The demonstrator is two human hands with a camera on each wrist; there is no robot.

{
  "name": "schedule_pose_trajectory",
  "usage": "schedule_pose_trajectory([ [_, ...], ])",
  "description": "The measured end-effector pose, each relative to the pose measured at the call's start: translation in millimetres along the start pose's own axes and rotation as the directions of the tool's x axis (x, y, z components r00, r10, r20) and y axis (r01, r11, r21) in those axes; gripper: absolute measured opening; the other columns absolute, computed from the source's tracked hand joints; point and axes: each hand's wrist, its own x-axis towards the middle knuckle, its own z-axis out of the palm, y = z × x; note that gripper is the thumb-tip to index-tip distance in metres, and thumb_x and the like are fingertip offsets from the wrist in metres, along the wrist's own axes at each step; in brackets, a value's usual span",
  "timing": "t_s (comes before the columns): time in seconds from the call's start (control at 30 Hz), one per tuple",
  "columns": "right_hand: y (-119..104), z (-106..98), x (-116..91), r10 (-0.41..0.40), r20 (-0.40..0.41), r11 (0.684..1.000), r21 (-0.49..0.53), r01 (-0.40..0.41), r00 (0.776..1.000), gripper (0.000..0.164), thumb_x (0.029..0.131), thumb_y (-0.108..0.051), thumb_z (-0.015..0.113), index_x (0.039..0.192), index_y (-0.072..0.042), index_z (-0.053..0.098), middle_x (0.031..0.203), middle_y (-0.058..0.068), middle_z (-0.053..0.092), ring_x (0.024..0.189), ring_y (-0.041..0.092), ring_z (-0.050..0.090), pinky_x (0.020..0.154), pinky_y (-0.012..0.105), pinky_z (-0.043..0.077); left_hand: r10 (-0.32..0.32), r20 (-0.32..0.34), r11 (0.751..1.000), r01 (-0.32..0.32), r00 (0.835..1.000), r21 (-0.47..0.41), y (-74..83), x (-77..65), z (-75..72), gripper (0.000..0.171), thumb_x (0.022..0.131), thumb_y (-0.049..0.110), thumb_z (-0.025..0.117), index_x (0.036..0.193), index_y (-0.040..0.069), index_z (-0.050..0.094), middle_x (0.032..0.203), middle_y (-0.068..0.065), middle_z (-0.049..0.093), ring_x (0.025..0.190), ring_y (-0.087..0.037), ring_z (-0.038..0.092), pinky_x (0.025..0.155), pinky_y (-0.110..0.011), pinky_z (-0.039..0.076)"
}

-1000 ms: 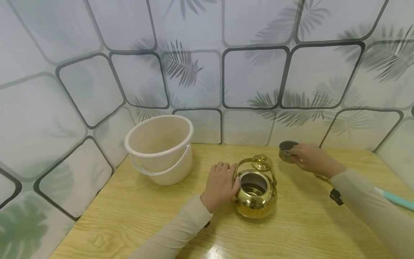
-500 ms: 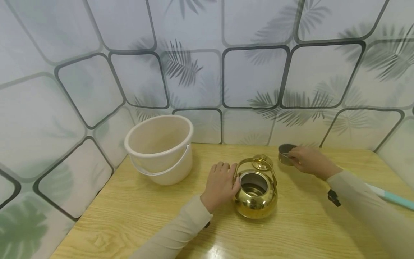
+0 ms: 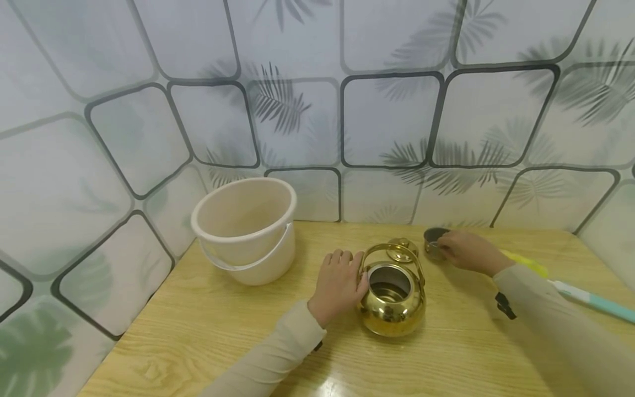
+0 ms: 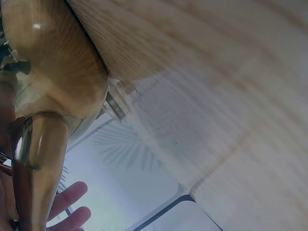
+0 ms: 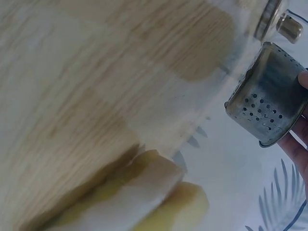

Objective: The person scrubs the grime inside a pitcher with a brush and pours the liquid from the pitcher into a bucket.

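Note:
A shiny brass kettle (image 3: 392, 320) stands lidless on the wooden table, its hoop handle raised. My left hand (image 3: 339, 284) holds it on the left side, thumb against the body. In the left wrist view the spout (image 4: 41, 163) crosses in front of this hand, with its fingers (image 4: 70, 195) showing behind. My right hand (image 3: 468, 251) pinches the rim of a perforated metal strainer basket (image 5: 262, 101), tilted in the right wrist view. Behind the kettle lies its brass lid (image 3: 401, 251), just left of the strainer basket.
At the back left stands a cream bucket (image 3: 248, 253) with its handle hanging down. To the right, partly under the right sleeve, lies a long white-and-teal handle (image 3: 590, 299) with a yellow end (image 3: 528, 262). A patterned wall (image 3: 392, 121) closes off the back.
My right hand has brought the strainer basket a little left and nearer, towards the lid. The yellow end has come into sight beside the sleeve. My left hand and the kettle keep their place.

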Motion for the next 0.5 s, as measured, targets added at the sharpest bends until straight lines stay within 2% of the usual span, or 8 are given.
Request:
schedule_pose_trajectory([
  [0.5, 1.9, 7.7, -3.1, 0.038, 0.087, 0.999, -0.005, -0.038, 0.995, 0.021, 0.078, -0.001, 0.066, 0.066, -0.014, 0.055, 0.062, -0.007, 0.052, 0.056, 0.004, 0.045, 0.053, 0.027, 0.043, -0.005, 0.003, 1.0, 0.005, 1.0, -0.004, -0.2, -0.7, 1.3, 0.033, 0.089, 0.035, 0.049, 0.112, 0.014, 0.06, 0.091, -0.001, 0.063, 0.088, -0.018, 0.058, 0.078, -0.031, 0.046],
])
